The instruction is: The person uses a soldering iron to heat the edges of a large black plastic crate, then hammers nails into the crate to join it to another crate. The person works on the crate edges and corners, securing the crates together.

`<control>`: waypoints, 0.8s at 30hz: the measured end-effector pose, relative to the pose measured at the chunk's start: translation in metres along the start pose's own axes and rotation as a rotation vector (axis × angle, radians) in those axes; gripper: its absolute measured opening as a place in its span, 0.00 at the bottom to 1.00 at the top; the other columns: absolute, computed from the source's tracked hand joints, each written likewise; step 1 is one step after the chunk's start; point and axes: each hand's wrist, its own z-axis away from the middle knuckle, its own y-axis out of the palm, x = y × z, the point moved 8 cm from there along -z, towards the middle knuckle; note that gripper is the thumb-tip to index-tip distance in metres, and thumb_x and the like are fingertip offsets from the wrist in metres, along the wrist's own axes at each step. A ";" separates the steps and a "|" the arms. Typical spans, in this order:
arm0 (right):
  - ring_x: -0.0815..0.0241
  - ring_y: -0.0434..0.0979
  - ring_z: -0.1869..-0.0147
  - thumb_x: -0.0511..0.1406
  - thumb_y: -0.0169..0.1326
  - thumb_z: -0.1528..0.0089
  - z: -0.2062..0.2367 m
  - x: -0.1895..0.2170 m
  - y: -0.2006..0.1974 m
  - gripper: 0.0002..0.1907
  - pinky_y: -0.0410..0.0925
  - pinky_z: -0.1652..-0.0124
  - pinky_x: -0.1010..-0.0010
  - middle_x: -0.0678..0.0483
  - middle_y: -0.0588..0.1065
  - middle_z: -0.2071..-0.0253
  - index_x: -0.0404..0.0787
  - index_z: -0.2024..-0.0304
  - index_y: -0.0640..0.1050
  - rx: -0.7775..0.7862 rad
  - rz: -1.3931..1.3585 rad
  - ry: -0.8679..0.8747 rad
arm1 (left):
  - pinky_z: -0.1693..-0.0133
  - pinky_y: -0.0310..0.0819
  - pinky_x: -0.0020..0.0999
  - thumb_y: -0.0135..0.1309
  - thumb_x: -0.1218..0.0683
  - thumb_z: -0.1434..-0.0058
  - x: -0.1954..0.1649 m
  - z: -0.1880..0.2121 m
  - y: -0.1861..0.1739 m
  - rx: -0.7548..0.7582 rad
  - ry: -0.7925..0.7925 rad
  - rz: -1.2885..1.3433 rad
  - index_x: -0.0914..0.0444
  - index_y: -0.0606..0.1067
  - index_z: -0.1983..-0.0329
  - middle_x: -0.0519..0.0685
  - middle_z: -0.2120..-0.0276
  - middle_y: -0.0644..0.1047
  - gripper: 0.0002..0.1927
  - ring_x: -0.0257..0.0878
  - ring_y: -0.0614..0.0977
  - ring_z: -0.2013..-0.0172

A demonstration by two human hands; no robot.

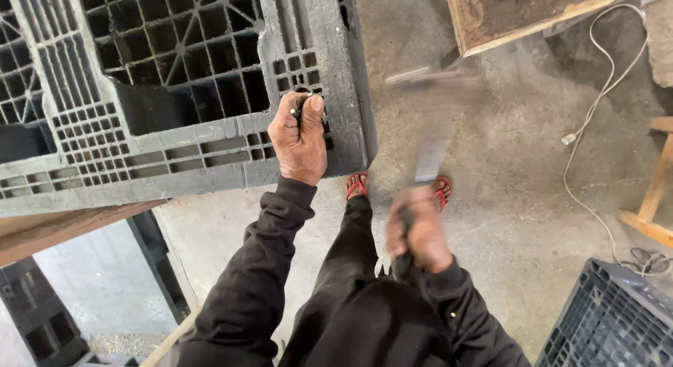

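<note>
My left hand (300, 137) rests on the near right corner of a grey plastic pallet (175, 93), fingers pinched on a small metal piece, probably a nail, held upright against the grid. My right hand (419, 234) is closed on the handle of a hammer (433, 128), which is raised to the right of the pallet and blurred by motion. The hammer's head sits near the pallet's right edge, above the concrete floor. Both arms wear dark sleeves. My feet in red sandals (357, 185) stand below.
A wooden board (519, 20) lies at the top right. A white cable (596, 93) runs across the concrete floor. A wooden frame (655, 192) stands at the right edge and a dark plastic crate (610, 318) at the bottom right. A wooden plank (63, 227) lies under the pallet.
</note>
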 end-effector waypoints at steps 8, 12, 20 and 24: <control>0.65 0.62 0.85 0.61 0.41 0.31 0.010 0.057 -0.004 0.29 0.63 0.84 0.67 0.58 0.64 0.80 0.43 0.61 0.66 -0.215 -0.042 -0.136 | 0.67 0.66 0.25 0.55 0.51 0.26 -0.003 0.000 0.004 0.031 0.011 0.015 0.67 0.71 0.61 0.42 0.70 0.71 0.14 0.28 0.69 0.69; 0.63 0.61 0.89 0.61 0.38 0.35 0.012 0.018 -0.014 0.26 0.59 0.87 0.68 0.56 0.64 0.83 0.48 0.64 0.66 -0.490 -0.158 0.126 | 0.67 0.66 0.25 0.56 0.51 0.25 0.000 -0.001 0.004 0.023 -0.020 0.037 0.67 0.72 0.61 0.42 0.69 0.70 0.14 0.28 0.69 0.69; 0.61 0.63 0.88 0.57 0.41 0.31 0.008 -0.012 0.020 0.29 0.62 0.85 0.66 0.52 0.65 0.84 0.39 0.66 0.67 -0.303 0.065 0.179 | 0.68 0.66 0.24 0.56 0.52 0.27 0.007 -0.001 0.002 0.008 -0.067 0.050 0.66 0.73 0.61 0.41 0.73 0.71 0.13 0.27 0.69 0.70; 0.62 0.64 0.86 0.53 0.41 0.30 0.018 0.009 0.033 0.25 0.63 0.84 0.67 0.53 0.65 0.81 0.38 0.63 0.69 -0.244 0.194 0.167 | 0.65 0.68 0.25 0.57 0.52 0.27 -0.004 -0.005 0.003 0.023 0.021 0.060 0.67 0.73 0.60 0.41 0.72 0.72 0.13 0.28 0.69 0.69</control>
